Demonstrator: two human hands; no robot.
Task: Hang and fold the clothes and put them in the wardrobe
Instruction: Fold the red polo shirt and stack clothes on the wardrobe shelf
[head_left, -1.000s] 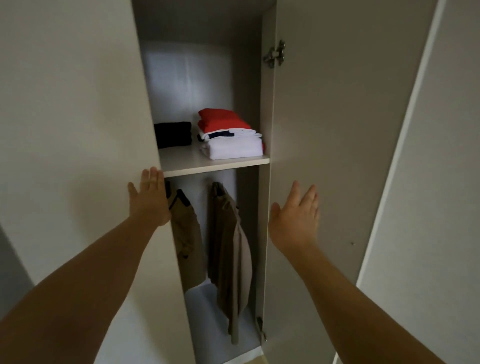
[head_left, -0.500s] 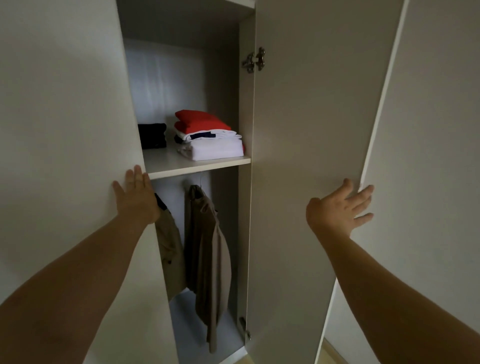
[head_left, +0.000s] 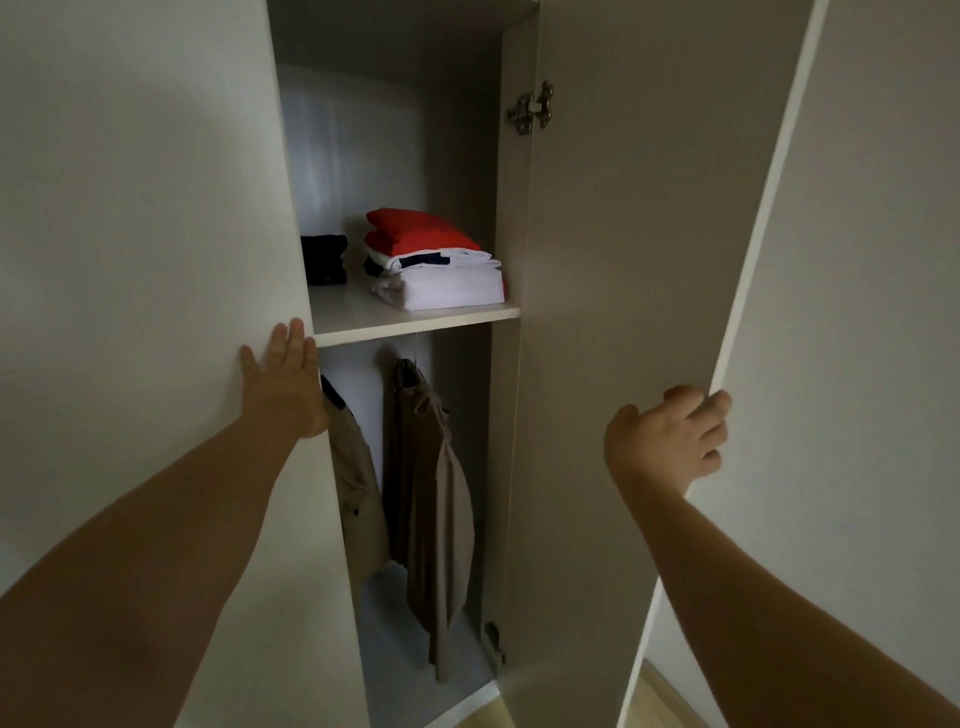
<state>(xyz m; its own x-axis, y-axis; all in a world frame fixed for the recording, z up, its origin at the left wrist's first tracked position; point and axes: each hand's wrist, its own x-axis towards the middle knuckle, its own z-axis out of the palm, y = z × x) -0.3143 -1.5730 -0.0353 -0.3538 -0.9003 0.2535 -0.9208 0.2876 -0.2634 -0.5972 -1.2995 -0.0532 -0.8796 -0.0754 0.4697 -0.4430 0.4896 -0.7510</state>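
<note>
The folded clothes (head_left: 436, 260), red on top of white, sit stacked on the shelf (head_left: 415, 319) inside the wardrobe (head_left: 462, 156), with a black folded piece (head_left: 323, 259) just beside them to the left. Below the shelf two beige garments hang: the longer garment (head_left: 431, 493) in the open gap, the other garment (head_left: 356, 467) half behind the left door (head_left: 156, 260). The left hand (head_left: 288, 382) lies flat on that door near its free edge, fingers straight, holding nothing. The right hand (head_left: 670, 441) has its fingers curled round the free edge of the right door (head_left: 649, 260). By my judgement the clothes are stowed and closing the doors is the step in hand. The risk is a door swinging onto the hanging cloth and trapping it, or nipping the left fingertips that reach the door's edge. The rail and hangers are hidden, the wardrobe's top is cut off, and the black strip (head_left: 332, 392) by the left wrist is possibly a collar
</note>
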